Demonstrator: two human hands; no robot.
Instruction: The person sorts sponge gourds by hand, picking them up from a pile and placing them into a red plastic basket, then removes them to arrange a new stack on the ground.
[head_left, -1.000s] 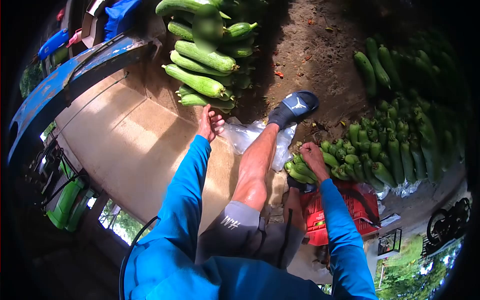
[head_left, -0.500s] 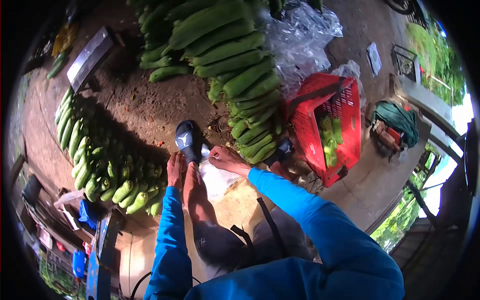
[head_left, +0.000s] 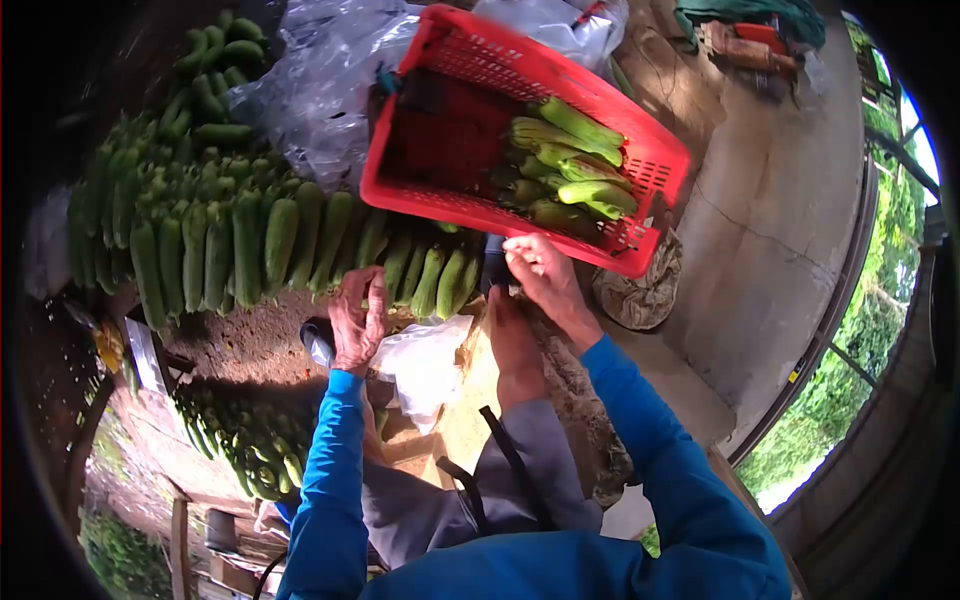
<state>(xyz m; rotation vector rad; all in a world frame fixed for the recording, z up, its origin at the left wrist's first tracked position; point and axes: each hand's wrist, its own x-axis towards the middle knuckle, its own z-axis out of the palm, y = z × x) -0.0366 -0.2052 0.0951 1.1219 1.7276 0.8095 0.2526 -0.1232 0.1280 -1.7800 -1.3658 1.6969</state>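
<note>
Two bare hands work a zucchini row [head_left: 300,240] on the dirt floor: the left hand [head_left: 357,322] has its fingers curled around one zucchini [head_left: 378,262], while the right hand [head_left: 540,272], fingers loosely bent and empty, hovers below the red crate [head_left: 420,205]. Sorting appears underway; lifting the zucchini clear seems next.

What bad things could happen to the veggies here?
The red basket looks tipped toward the row of green gourds, so the few gourds inside might roll out. The left hand is on a gourd in the row; pulling it could knock its neighbours out of line. The clear plastic bag lies loose by the person's feet and could get stepped on.
</note>
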